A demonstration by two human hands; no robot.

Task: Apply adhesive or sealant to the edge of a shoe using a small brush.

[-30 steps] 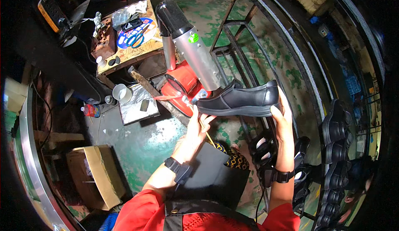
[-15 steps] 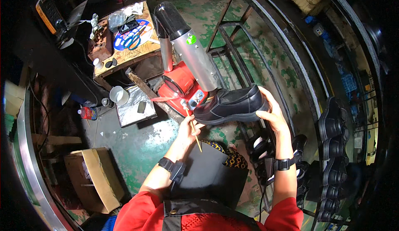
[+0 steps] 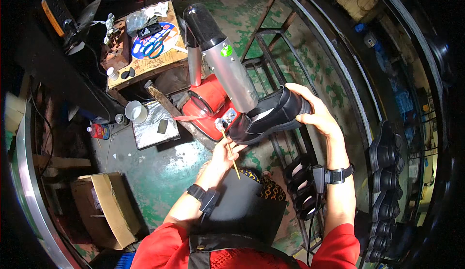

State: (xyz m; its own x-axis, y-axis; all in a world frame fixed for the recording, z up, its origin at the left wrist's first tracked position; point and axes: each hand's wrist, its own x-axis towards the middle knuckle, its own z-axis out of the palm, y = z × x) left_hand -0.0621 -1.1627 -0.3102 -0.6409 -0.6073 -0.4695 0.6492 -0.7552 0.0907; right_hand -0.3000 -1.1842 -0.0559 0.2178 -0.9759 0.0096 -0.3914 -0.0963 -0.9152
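A black leather slip-on shoe (image 3: 273, 116) is held in front of me, its toe to the left and its opening tilted up so a pale insole shows. My right hand (image 3: 317, 111) grips the heel, fingers over the back and thumb on the side near the sole. At the toe, my left hand (image 3: 224, 153) is closed on the shoe's tip and also pinches a thin yellowish stick (image 3: 236, 165) with a whitish upper end. Just beyond the shoe stands a red machine (image 3: 209, 97) with a black-capped silver tube (image 3: 232, 70), whose lower end is close to the shoe's opening.
Scissors (image 3: 156, 50) lie on a small wooden table (image 3: 145, 68) at the far left. A foil-covered board (image 3: 157, 128) carries a translucent cup (image 3: 136, 111). Metal racks (image 3: 334, 41) run along the right, with several black shoes (image 3: 385, 172). A cardboard box (image 3: 109, 211) stands lower left.
The shoe has turned, bringing its opening and pale insole into view. My right hand has moved up around the heel. My left hand stays at the toe with the stick.
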